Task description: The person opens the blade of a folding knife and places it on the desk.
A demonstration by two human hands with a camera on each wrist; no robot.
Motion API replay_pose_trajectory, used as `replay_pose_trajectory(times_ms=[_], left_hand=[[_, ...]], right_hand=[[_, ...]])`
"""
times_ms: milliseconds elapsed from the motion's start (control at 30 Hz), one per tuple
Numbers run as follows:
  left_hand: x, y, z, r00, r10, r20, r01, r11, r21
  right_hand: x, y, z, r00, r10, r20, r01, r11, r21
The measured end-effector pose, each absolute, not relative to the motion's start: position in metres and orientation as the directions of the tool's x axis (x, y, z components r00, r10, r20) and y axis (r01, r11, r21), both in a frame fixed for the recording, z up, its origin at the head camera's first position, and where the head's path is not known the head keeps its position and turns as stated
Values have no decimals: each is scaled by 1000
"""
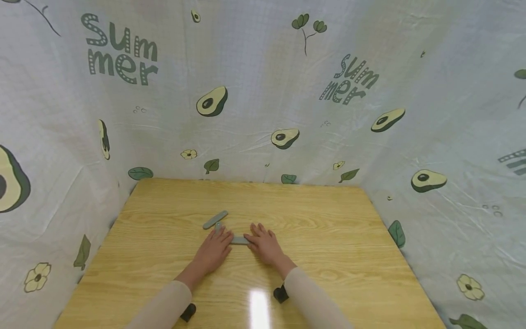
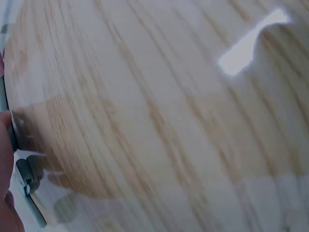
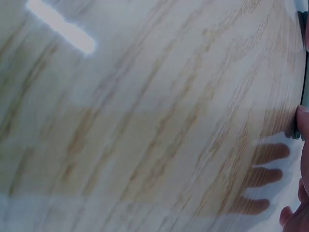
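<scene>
A grey flat strip (image 1: 240,240) lies crosswise on the table between my two hands. My left hand (image 1: 214,249) rests over its left end, fingers mostly straight. The right hand (image 1: 265,245) touches the other end with the thumb, its fingers spread out. Past the left fingers pokes the rounded tip of a grey piece (image 1: 218,225); whether it joins the crosswise strip is hidden. Just beyond lies a separate grey strip (image 1: 215,220) with rounded ends, set at a slant. In the right wrist view the thumb (image 3: 302,121) meets the strip's end at the frame edge.
The wood-grain table (image 1: 328,228) reflects a bright light near its front. A white cloth (image 1: 255,59) printed with avocados and leaves stands around the back and sides. A black device (image 1: 281,294) sits at the right wrist, another (image 1: 188,312) at the left.
</scene>
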State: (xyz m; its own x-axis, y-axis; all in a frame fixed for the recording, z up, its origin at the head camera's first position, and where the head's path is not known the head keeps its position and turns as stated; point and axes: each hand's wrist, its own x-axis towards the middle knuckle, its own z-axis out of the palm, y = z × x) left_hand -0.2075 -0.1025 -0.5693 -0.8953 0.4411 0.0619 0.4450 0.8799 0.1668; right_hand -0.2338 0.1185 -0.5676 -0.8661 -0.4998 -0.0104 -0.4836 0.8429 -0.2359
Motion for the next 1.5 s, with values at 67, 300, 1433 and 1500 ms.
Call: replay_pose_trajectory(times_ms=[67, 300, 1433, 1500], left_hand=[[-208, -104, -568, -893, 442, 82, 450, 878, 163], [-212, -109, -568, -871, 454, 189, 491, 821, 291], [-221, -109, -546, -958, 158, 240, 288, 537, 793], [-223, -108, -545, -973, 136, 185, 229, 484, 845]], right_hand=[[-234, 120, -567, -859, -513, 4, -495, 828, -264], [-235, 128, -568, -797, -592, 121, -588, 714, -379], [-246, 123, -547, -915, -398, -68, -60, 302, -952], [-246, 122, -546, -920, -385, -73, -26, 246, -969]])
